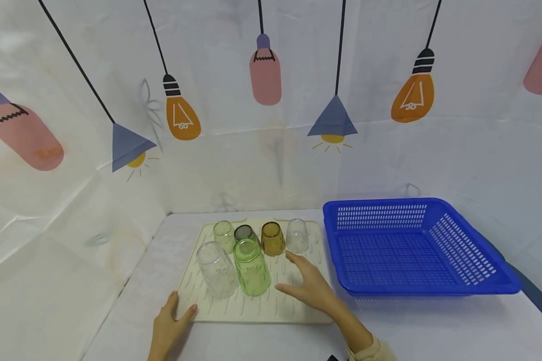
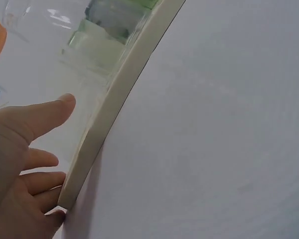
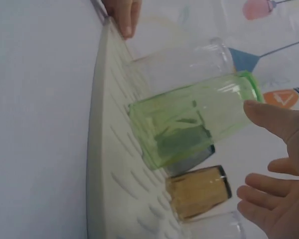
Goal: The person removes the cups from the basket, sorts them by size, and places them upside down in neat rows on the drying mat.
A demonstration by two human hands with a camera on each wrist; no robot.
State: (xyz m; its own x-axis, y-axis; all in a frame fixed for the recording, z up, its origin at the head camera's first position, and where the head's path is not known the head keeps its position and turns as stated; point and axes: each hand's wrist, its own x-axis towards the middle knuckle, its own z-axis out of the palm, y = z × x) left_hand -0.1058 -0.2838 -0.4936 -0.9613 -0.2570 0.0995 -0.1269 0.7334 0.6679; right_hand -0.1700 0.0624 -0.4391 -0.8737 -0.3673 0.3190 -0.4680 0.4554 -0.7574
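Observation:
A cream ridged draining tray (image 1: 293, 308) holds several glasses. At its front stand a tall clear glass (image 1: 218, 273) and a tall green glass (image 1: 253, 271). Behind them are a short pale green glass (image 1: 223, 234), a dark grey glass (image 1: 244, 232) partly hidden, an amber glass (image 1: 273, 239) and a short clear glass (image 1: 297, 235). My left hand (image 1: 170, 321) touches the tray's front left corner, thumb apart from the fingers. Over the tray's right side, my right hand (image 1: 310, 287) is spread with nothing in it. In the right wrist view its thumb (image 3: 269, 118) appears close to the green glass.
A blue slotted plastic basket (image 1: 411, 288) stands right of the tray, with nothing seen inside. White sheeting (image 1: 262, 170) printed with hanging lamps and bulbs rises behind and to the left. The table (image 1: 262, 346) has a white covering.

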